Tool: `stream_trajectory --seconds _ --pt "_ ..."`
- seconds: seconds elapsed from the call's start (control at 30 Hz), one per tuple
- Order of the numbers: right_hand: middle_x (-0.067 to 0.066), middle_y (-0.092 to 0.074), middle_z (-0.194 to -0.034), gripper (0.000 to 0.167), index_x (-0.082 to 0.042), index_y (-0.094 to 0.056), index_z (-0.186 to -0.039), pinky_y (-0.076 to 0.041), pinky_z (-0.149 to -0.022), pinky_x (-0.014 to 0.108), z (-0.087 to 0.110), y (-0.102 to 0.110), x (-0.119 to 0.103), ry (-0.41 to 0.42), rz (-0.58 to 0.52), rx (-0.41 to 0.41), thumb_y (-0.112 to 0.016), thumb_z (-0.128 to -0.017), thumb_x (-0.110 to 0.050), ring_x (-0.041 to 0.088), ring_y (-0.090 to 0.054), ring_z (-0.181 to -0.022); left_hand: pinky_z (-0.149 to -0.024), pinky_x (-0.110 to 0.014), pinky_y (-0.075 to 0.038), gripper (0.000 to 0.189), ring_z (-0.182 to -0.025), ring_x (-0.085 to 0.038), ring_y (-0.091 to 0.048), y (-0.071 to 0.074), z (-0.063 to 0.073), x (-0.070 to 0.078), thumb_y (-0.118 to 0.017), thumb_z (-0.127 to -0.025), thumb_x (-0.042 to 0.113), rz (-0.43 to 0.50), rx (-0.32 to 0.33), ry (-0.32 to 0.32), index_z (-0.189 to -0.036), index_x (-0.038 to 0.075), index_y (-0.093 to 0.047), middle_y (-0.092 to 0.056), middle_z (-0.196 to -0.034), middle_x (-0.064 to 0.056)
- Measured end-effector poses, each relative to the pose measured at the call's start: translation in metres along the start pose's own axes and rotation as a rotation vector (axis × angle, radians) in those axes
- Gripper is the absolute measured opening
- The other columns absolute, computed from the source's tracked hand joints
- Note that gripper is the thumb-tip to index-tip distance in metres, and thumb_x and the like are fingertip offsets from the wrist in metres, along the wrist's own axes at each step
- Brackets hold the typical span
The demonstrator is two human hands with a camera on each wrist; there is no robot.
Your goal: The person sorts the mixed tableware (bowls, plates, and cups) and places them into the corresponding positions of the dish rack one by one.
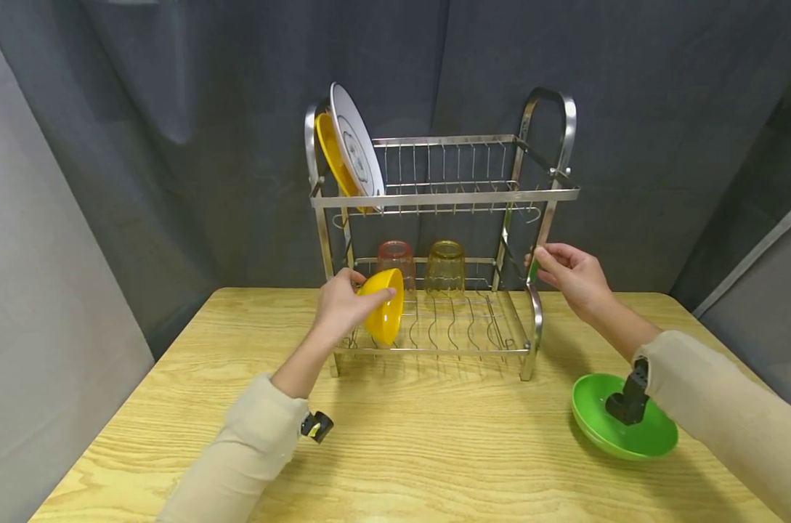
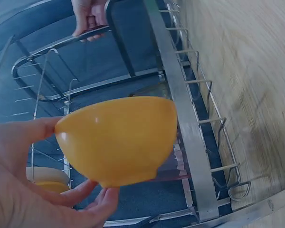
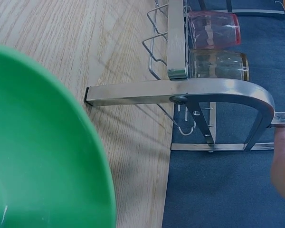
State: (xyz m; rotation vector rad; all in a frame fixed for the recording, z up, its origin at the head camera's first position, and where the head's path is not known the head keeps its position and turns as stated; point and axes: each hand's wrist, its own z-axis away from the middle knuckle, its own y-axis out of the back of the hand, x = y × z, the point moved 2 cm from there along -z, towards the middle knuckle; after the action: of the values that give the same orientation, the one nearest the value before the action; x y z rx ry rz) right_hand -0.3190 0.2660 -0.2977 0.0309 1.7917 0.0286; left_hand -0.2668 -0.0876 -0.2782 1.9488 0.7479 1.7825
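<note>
My left hand (image 1: 336,305) pinches a yellow bowl (image 1: 388,319) between thumb and fingers, tilted on its side over the front left of the lower tier of a metal dish rack (image 1: 434,197). In the left wrist view the thumb is on the rim of the bowl (image 2: 118,137) and the fingers lie near its foot. My right hand (image 1: 581,283) grips the rack's right post, thumb and fingers around it. Behind the bowl, a pink glass (image 1: 395,250) and a yellow glass (image 1: 445,261) stand upside down on the lower tier.
On the upper tier at left, a white plate (image 1: 356,145) leans beside a yellow plate (image 1: 330,152). A green bowl (image 1: 659,428) sits on the wooden table (image 1: 434,450) under my right forearm. Dark cloth (image 1: 238,145) hangs behind the rack.
</note>
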Motion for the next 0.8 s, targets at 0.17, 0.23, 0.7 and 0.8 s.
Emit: stream_trajectory --seconds 0.17,0.23,0.7,0.8 --pt "-0.019 -0.071 -0.085 0.013 -0.018 -0.062 -0.102 -0.054 -0.075 0.009 -0.001 0.001 0.002 -0.006 -0.016 -0.002 -0.064 -0.091 -0.025 -0.005 -0.066 -0.082 -0.068 -0.03 -0.058 0.07 -0.095 -0.029 -0.061 -0.009 -0.004 0.001 -0.072 -0.079 0.048 -0.098 0.07 -0.001 -0.127 0.002 -0.05 -0.057 -0.113 -0.019" --pt "-0.019 -0.071 -0.085 0.013 -0.018 -0.062 -0.102 -0.054 -0.075 0.008 -0.001 0.001 0.002 -0.003 -0.015 -0.002 -0.064 -0.092 -0.025 -0.006 -0.066 -0.082 -0.069 -0.031 -0.056 0.072 -0.095 -0.029 -0.058 -0.012 -0.004 0.002 -0.072 -0.078 0.051 -0.153 0.104 -0.003 -0.127 0.003 -0.049 -0.057 -0.112 -0.018" --pt "-0.019 -0.07 -0.085 0.013 -0.019 -0.06 -0.103 -0.054 -0.077 0.009 -0.002 0.001 0.002 0.001 0.008 -0.001 -0.063 -0.092 -0.027 -0.006 -0.066 -0.082 -0.073 -0.036 -0.057 0.092 -0.093 -0.032 -0.062 -0.028 -0.009 -0.005 -0.07 -0.08 0.056 -0.283 0.114 -0.032 -0.139 -0.008 -0.04 -0.062 -0.11 -0.026" --pt "-0.02 -0.07 -0.085 0.016 -0.016 -0.059 -0.105 -0.054 -0.075 0.008 -0.001 0.001 0.002 -0.001 0.01 -0.001 -0.062 -0.093 -0.026 -0.007 -0.066 -0.082 -0.054 -0.029 -0.051 0.092 -0.072 -0.026 -0.065 -0.029 -0.01 -0.008 -0.068 -0.081 0.056 -0.285 0.095 -0.029 -0.14 -0.009 -0.039 -0.067 -0.092 -0.023"
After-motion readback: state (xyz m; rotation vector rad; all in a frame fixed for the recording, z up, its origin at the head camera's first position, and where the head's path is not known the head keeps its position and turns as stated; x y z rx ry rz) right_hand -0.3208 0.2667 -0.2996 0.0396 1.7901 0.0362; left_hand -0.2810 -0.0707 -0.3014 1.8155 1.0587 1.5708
